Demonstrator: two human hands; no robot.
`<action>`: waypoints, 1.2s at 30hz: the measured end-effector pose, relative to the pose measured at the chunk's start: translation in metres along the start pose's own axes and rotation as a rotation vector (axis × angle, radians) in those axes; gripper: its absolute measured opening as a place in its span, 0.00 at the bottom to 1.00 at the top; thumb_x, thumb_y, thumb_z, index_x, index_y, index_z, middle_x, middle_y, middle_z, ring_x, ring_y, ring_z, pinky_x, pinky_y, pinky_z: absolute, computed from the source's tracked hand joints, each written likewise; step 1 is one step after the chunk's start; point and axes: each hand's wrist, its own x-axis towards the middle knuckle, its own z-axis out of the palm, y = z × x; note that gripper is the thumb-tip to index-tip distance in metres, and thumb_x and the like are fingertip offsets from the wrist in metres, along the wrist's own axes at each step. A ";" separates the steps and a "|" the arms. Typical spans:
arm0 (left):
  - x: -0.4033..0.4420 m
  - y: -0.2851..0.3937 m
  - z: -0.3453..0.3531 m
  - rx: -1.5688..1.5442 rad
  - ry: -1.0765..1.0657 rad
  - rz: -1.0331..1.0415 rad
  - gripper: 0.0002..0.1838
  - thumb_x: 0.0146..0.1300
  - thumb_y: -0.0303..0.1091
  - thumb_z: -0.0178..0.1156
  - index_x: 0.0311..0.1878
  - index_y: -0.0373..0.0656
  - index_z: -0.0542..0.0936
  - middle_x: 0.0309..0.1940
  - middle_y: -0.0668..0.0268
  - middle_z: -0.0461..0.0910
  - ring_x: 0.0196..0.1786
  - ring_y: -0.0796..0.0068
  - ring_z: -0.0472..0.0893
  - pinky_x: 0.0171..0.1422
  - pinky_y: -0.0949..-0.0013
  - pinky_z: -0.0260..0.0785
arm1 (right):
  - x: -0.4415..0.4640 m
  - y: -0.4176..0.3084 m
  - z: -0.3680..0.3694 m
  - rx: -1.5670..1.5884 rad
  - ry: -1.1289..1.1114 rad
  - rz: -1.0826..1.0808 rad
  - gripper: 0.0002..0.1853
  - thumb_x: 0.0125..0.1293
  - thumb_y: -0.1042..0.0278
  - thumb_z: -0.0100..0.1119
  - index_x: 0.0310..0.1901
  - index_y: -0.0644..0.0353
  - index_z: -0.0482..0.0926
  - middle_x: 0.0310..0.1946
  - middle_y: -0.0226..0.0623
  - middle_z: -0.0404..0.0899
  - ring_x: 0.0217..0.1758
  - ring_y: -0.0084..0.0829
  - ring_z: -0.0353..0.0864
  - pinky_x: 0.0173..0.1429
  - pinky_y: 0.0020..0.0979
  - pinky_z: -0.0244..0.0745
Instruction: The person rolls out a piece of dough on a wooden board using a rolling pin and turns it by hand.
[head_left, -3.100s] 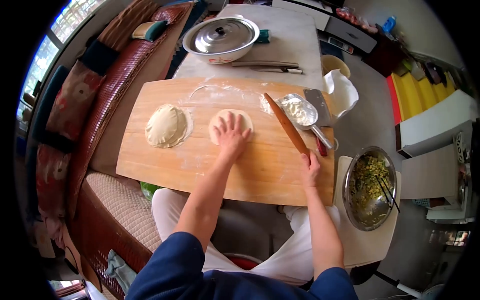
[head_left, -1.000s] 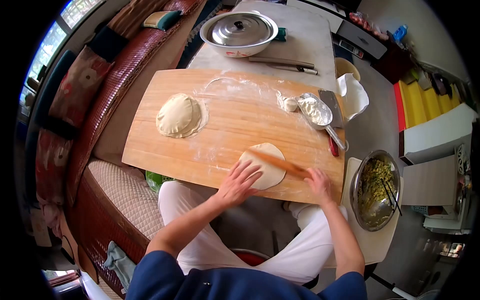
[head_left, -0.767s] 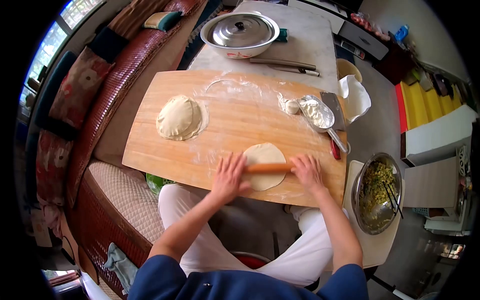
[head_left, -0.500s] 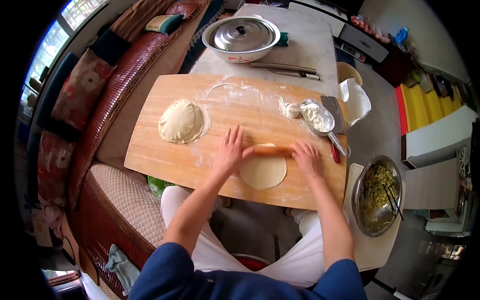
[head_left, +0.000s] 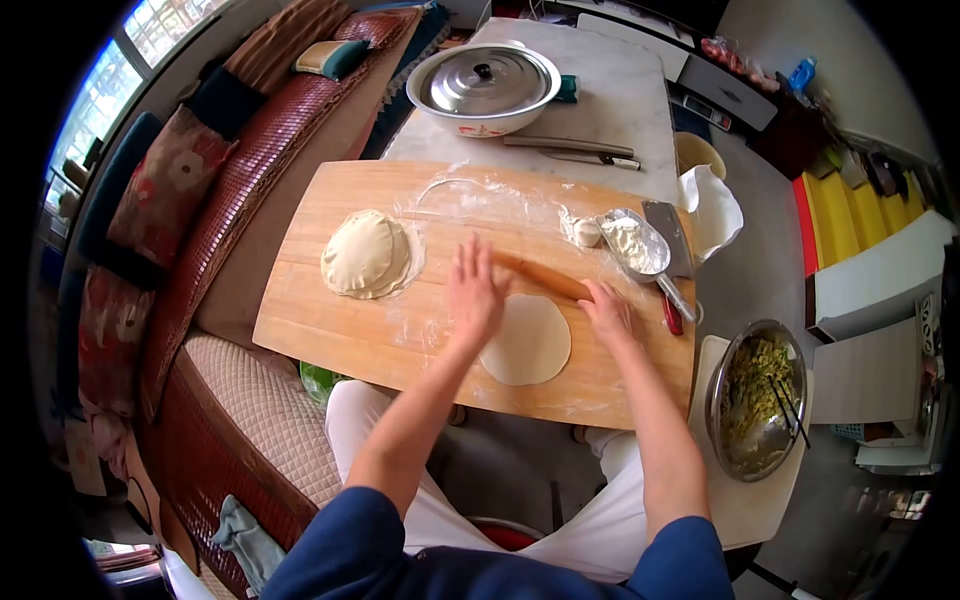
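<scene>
A wooden rolling pin lies at a slant on the floured wooden board, just beyond a flat round dough sheet. My right hand has its fingers closed at the pin's right end. At the other end is my left hand, slightly blurred, its fingers stretched out and apart beside the pin's tip. A stack of round dough sheets rests on the left of the board. To the right sit a small dough piece and a metal scoop of flour.
A cleaver and a red-handled tool lie at the board's right edge. Behind stand a lidded basin and a knife. A steel bowl of chopped filling with chopsticks is at the right.
The rolling pin has moved away from me off the dough sheet and turned to a slant. My left hand has lifted its fingers apart near the pin's end.
</scene>
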 end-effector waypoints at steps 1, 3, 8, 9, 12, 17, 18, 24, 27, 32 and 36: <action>-0.021 0.019 -0.003 -0.008 0.012 0.045 0.40 0.68 0.54 0.61 0.78 0.45 0.61 0.81 0.57 0.54 0.82 0.46 0.53 0.82 0.45 0.47 | -0.009 0.011 0.008 0.105 0.064 0.045 0.25 0.66 0.60 0.66 0.62 0.57 0.76 0.54 0.44 0.82 0.57 0.47 0.81 0.61 0.42 0.75; -0.068 0.057 -0.004 -0.010 -0.219 0.145 0.42 0.66 0.55 0.63 0.78 0.45 0.62 0.81 0.58 0.54 0.82 0.46 0.52 0.83 0.43 0.46 | -0.026 0.021 0.016 0.242 0.181 0.119 0.23 0.69 0.60 0.64 0.62 0.62 0.77 0.54 0.49 0.83 0.56 0.50 0.82 0.59 0.42 0.76; -0.084 0.054 -0.012 -0.118 -0.404 0.485 0.42 0.61 0.55 0.66 0.76 0.50 0.66 0.80 0.66 0.57 0.82 0.52 0.53 0.84 0.42 0.45 | -0.074 0.026 -0.002 0.299 0.271 0.175 0.23 0.71 0.61 0.62 0.61 0.68 0.77 0.52 0.53 0.82 0.55 0.52 0.82 0.58 0.42 0.76; -0.079 0.039 -0.018 -0.145 -0.460 0.626 0.41 0.61 0.55 0.66 0.75 0.51 0.67 0.80 0.68 0.58 0.82 0.53 0.53 0.84 0.42 0.45 | -0.082 0.025 -0.008 0.284 0.275 0.155 0.22 0.70 0.62 0.63 0.60 0.67 0.78 0.51 0.53 0.83 0.54 0.52 0.82 0.57 0.42 0.76; -0.080 0.001 -0.050 -0.119 -0.467 0.740 0.39 0.61 0.53 0.66 0.74 0.53 0.68 0.80 0.70 0.59 0.83 0.55 0.53 0.84 0.41 0.44 | -0.109 0.046 -0.017 0.136 0.145 -0.019 0.21 0.64 0.64 0.68 0.57 0.60 0.80 0.47 0.45 0.84 0.52 0.49 0.82 0.55 0.43 0.76; -0.135 -0.024 -0.084 -0.110 -0.358 0.434 0.42 0.60 0.52 0.67 0.76 0.51 0.65 0.80 0.67 0.58 0.82 0.53 0.53 0.83 0.42 0.45 | -0.124 -0.005 -0.036 -0.030 -0.003 -0.292 0.20 0.56 0.63 0.72 0.51 0.52 0.80 0.43 0.34 0.80 0.51 0.40 0.80 0.55 0.42 0.71; -0.140 -0.019 -0.087 -0.060 -0.386 0.370 0.43 0.60 0.52 0.67 0.77 0.50 0.64 0.80 0.66 0.58 0.82 0.53 0.53 0.83 0.42 0.45 | -0.117 -0.008 -0.029 -0.036 0.007 -0.299 0.20 0.56 0.63 0.72 0.51 0.52 0.80 0.44 0.34 0.80 0.52 0.40 0.79 0.56 0.42 0.71; -0.035 -0.034 -0.037 0.013 -0.250 0.128 0.43 0.67 0.52 0.62 0.79 0.44 0.58 0.81 0.58 0.54 0.82 0.46 0.52 0.82 0.43 0.47 | -0.013 -0.001 0.010 -0.151 0.133 -0.213 0.21 0.61 0.58 0.69 0.57 0.45 0.81 0.59 0.29 0.77 0.64 0.38 0.72 0.65 0.46 0.65; 0.004 -0.040 -0.015 0.022 -0.172 0.009 0.43 0.67 0.58 0.60 0.78 0.43 0.61 0.80 0.57 0.57 0.81 0.47 0.53 0.83 0.47 0.48 | -0.005 0.004 0.020 -0.191 0.189 -0.199 0.21 0.62 0.58 0.69 0.57 0.41 0.82 0.64 0.28 0.75 0.67 0.39 0.71 0.70 0.47 0.62; -0.091 -0.009 -0.060 0.024 -0.308 0.184 0.45 0.63 0.57 0.64 0.77 0.45 0.62 0.80 0.58 0.55 0.81 0.46 0.52 0.82 0.44 0.47 | -0.067 0.017 0.006 -0.139 0.153 -0.288 0.25 0.57 0.62 0.72 0.58 0.41 0.81 0.65 0.28 0.75 0.68 0.39 0.70 0.73 0.47 0.59; -0.129 -0.016 -0.070 -0.022 -0.319 0.190 0.43 0.63 0.53 0.65 0.78 0.47 0.62 0.81 0.59 0.55 0.82 0.46 0.51 0.82 0.43 0.46 | -0.076 -0.007 -0.021 -0.128 0.088 -0.327 0.29 0.53 0.66 0.75 0.59 0.44 0.80 0.59 0.28 0.76 0.63 0.35 0.74 0.68 0.47 0.63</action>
